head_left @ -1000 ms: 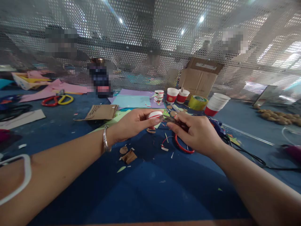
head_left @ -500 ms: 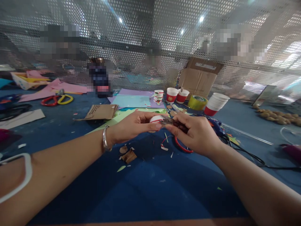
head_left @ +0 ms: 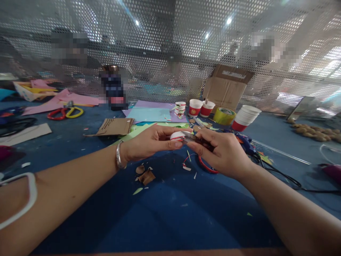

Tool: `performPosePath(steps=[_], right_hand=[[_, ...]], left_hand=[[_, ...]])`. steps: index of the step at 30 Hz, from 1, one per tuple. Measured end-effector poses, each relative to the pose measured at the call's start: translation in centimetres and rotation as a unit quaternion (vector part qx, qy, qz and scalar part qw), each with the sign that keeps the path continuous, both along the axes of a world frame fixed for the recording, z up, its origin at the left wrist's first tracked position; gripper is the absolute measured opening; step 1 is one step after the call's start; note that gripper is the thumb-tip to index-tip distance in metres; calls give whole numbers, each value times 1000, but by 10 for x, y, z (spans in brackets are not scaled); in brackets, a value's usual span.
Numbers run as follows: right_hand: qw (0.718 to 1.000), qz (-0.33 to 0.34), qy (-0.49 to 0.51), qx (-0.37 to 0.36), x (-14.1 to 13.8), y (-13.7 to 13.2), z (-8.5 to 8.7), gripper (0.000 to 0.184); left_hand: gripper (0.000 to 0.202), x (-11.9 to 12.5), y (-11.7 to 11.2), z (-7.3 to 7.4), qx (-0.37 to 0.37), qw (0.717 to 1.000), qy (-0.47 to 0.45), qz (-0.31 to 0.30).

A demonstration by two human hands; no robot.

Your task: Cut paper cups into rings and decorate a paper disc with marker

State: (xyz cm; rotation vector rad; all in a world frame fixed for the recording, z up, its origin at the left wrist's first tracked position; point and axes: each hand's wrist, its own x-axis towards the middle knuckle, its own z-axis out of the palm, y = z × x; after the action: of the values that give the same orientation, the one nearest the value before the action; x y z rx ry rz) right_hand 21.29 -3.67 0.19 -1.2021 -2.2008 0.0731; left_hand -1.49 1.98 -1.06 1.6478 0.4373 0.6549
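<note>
My left hand (head_left: pixel 151 139) pinches a small white paper-cup piece (head_left: pixel 176 135) with a red edge between thumb and fingers. My right hand (head_left: pixel 223 149) is closed around scissors (head_left: pixel 192 137). Their metal blades point left and meet the cup piece; most of the dark handle is hidden by my fingers. Both hands are above the blue table, close together. Below my right hand shows a red loop (head_left: pixel 207 166), partly covered. Paper scraps and a brown cardboard piece (head_left: pixel 146 176) lie below my hands.
Behind my hands stand a cut paper cup (head_left: pixel 180 109), red-and-white cups (head_left: pixel 195 107), yellow tape (head_left: pixel 224 116) and a cup stack (head_left: pixel 245 119). A glue gun (head_left: pixel 246 145) with a black cable lies right. Red-yellow scissors (head_left: pixel 65 112) and cardboard (head_left: pixel 115 127) are left.
The scissor blades have shifted slightly against the cup piece, and the piece has turned a little in my left hand. Both arms stay almost in place.
</note>
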Motion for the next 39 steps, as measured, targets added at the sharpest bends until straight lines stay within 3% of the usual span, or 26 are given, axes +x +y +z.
performPosePath(steps=[5, 7, 12, 17, 29, 39], right_hand=[[1000, -6, 1, 2, 0, 0, 0, 35], [1000, -9, 8, 8, 0, 0, 1, 35], [999, -12, 39, -4, -1, -1, 2, 36], [997, -14, 64, -47, -4, -1, 2, 39], [989, 4, 102, -110, -7, -2, 3, 45], [990, 19, 106, -97, -6, -2, 2, 46]], left_hand=[[43, 2, -2, 2, 59, 998, 9, 31], [42, 3, -3, 1, 89, 993, 21, 71], [44, 6, -5, 0, 228, 952, 2, 206], [42, 7, -6, -4, 307, 919, -39, 245], [44, 11, -16, -4, 375, 876, -28, 302], [46, 11, -11, -10, 321, 906, -64, 266]])
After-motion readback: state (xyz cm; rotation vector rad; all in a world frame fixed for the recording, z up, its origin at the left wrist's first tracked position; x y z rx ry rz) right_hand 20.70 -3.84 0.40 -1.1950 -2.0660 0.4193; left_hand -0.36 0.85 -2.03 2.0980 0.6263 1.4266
